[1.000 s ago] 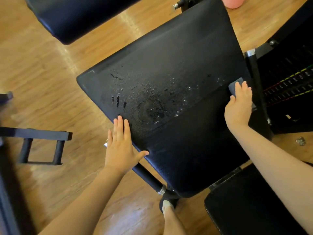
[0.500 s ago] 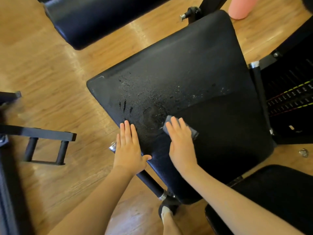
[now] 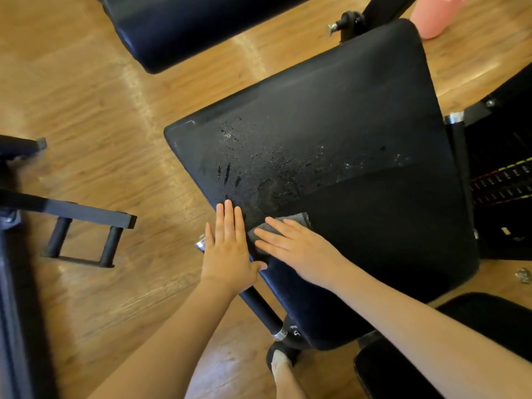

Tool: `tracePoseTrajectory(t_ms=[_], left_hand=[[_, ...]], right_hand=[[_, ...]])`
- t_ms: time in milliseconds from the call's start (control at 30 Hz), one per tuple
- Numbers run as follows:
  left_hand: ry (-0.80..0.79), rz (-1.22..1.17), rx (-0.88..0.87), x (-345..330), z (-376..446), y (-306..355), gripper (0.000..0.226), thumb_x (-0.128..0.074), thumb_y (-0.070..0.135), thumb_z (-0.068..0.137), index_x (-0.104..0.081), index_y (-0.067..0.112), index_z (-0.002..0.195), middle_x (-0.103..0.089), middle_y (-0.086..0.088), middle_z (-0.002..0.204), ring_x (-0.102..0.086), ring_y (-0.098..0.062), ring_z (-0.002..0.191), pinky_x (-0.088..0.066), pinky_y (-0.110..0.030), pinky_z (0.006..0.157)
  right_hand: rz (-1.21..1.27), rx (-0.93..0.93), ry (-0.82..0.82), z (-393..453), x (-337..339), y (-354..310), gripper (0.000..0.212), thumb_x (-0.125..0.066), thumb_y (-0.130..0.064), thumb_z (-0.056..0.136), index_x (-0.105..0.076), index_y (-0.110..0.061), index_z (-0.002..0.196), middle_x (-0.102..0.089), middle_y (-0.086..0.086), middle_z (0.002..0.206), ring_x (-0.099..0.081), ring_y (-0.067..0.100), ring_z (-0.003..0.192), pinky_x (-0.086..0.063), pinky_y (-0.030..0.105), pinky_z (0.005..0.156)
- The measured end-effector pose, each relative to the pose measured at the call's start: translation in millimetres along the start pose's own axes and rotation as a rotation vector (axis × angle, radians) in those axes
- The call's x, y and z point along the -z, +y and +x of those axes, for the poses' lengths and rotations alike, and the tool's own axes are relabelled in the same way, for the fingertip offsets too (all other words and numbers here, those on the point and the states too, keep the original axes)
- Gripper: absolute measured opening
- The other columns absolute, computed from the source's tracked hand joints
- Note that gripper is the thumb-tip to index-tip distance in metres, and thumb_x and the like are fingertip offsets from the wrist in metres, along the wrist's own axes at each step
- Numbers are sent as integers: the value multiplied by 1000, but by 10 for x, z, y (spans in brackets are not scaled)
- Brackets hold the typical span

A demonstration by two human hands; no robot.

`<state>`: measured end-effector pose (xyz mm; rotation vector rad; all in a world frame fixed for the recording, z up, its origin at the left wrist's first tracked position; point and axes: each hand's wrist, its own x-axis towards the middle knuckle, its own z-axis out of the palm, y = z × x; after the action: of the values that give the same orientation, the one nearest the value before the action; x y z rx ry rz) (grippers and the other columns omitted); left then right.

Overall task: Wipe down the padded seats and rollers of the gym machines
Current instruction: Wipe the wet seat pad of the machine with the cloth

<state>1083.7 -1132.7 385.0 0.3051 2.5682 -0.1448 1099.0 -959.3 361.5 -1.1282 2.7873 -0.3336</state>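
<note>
Your right hand (image 3: 299, 249) lies flat, fingers straight, pressing the grey cloth (image 3: 290, 223) onto the black padded seat (image 3: 359, 139) near its 7 o'clock edge. Your left hand (image 3: 227, 251) rests released and flat on that same edge, fingers extended toward 12 o'clock, just beside the cloth. Water droplets (image 3: 276, 162) and streaks cover the pad from its centre toward 9 o'clock. A second black pad (image 3: 178, 27) sits at 11 o'clock over the wooden floor (image 3: 86, 96), and a pink container (image 3: 431, 18) stands at 1 o'clock
</note>
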Motion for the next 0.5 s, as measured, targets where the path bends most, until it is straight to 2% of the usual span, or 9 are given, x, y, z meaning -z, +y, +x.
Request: tracePoseTrajectory(t_ms=[100,133,200,300,400,500], left_hand=[[-43,28,26,25,1,44,117,-47,69,82,38,2,127,41,-17,144,34,-33,135,4,-52,114],[-57,38,32,29,7,57,117,-47,69,82,39,2,126,39,-18,146,34,-34,136,4,-54,113],[-73,50,39,37,13,71,117,-46,69,83,40,1,125,38,-19,146,34,-35,135,4,-56,112],[-75,50,41,27,18,67,117,-45,70,82,40,1,125,39,-18,146,33,-35,136,1,-57,112],[-87,44,47,38,8,72,117,-45,70,82,40,1,124,44,-17,141,33,-35,136,-1,-58,112],[-109,37,59,57,11,90,116,-46,68,83,40,1,124,39,-18,146,34,-35,135,-2,-59,112]], right_hand=[[-72,-26,45,-210,78,339,55,-44,3,71,-60,-13,122,-55,5,132,-48,30,124,-44,39,96],[-105,-60,51,-297,108,473,57,-43,5,71,-60,-14,122,-55,4,132,-48,29,125,-43,37,96],[-125,-149,22,-460,150,720,67,-58,14,64,-58,-14,125,-52,4,135,-41,28,128,-39,36,100],[-118,-391,-13,-664,255,1005,77,-68,20,62,-53,-13,130,-47,6,140,-39,31,131,-33,41,102],[-25,-697,87,-911,351,1263,70,-55,24,73,-47,-7,134,-40,10,144,-30,33,136,-32,47,106],[52,-899,189,-1131,415,1541,64,-44,26,78,-44,-3,136,-36,14,146,-25,35,138,-32,49,107]])
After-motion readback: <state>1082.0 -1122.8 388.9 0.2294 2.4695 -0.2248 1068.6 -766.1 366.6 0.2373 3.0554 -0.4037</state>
